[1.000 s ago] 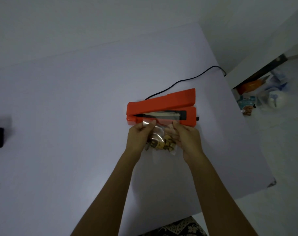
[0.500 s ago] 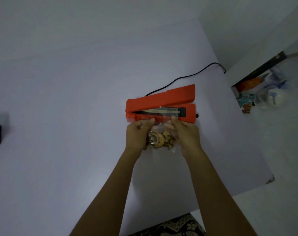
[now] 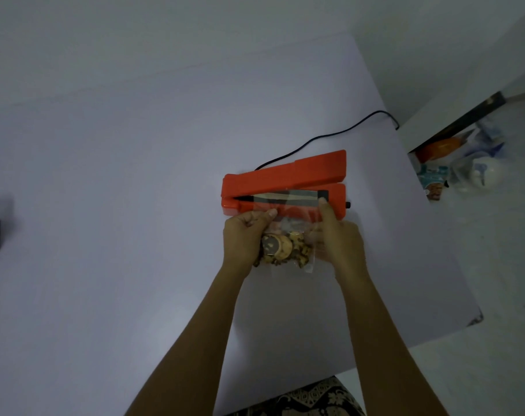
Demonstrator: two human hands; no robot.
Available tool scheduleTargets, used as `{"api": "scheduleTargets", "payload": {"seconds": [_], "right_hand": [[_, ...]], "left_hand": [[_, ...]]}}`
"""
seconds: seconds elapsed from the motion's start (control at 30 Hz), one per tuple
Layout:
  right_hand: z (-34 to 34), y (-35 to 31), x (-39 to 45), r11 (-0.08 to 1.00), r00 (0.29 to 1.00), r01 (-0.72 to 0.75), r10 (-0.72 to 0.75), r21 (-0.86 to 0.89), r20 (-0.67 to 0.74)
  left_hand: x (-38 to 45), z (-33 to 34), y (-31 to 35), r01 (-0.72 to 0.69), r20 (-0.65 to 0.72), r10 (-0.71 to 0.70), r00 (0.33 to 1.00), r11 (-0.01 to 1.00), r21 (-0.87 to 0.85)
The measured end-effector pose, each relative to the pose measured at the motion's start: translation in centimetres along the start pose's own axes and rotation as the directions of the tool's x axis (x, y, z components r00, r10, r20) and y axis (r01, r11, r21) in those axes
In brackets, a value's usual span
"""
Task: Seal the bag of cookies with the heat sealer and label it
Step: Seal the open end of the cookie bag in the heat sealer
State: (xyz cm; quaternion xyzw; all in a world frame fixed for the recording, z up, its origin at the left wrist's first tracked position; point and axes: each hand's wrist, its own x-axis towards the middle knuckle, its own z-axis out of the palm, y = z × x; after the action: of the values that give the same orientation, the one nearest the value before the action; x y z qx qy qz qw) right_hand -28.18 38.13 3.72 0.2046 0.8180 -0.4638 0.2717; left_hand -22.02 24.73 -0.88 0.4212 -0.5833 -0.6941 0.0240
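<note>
i am pinching the bag of cookies [image 3: 285,247] with both hands, left hand [image 3: 243,238] and right hand [image 3: 339,238], laying its mouth along the open heat sealer [image 3: 285,178] just above them at frame centre.

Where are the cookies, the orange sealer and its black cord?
cookies [image 3: 280,249], head view, on the round cookie inside the clear bag.
orange sealer [image 3: 288,175], head view, on its raised top arm.
black cord [image 3: 330,136], head view, mid-length on the table.

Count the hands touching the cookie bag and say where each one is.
2. The left hand grips the bag at its left edge; the right hand holds its right edge by the sealer.
</note>
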Motion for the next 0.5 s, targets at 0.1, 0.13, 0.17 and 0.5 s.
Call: {"api": "scheduleTargets", "payload": {"seconds": [0.1,0.13,0.17,0.5], "right_hand": [[-1.8,-1.7,-1.3,0.964,0.933,0.209,-0.247,-0.164,-0.261],[-2.4,-2.4,-1.8,0.948,0.894,0.29,-0.317,-0.132,-0.316],[-2.8,-3.3,-2.3,0.927,0.861,0.368,-0.37,-0.075,-0.349],[-3.0,-5.3,-2.6,0.85,0.81,0.527,-0.506,-0.01,-0.296]], "left_hand": [[0.1,0.0,-0.3,-0.001,-0.01,0.001,1.0,1.0,0.012],[0.2,0.0,-0.4,0.001,-0.014,0.0,1.0,1.0,0.017],[0.2,0.0,-0.5,0.006,-0.017,-0.006,1.0,1.0,0.019],[0.1,0.0,-0.5,0.031,-0.005,-0.031,1.0,0.999,0.012]]}}
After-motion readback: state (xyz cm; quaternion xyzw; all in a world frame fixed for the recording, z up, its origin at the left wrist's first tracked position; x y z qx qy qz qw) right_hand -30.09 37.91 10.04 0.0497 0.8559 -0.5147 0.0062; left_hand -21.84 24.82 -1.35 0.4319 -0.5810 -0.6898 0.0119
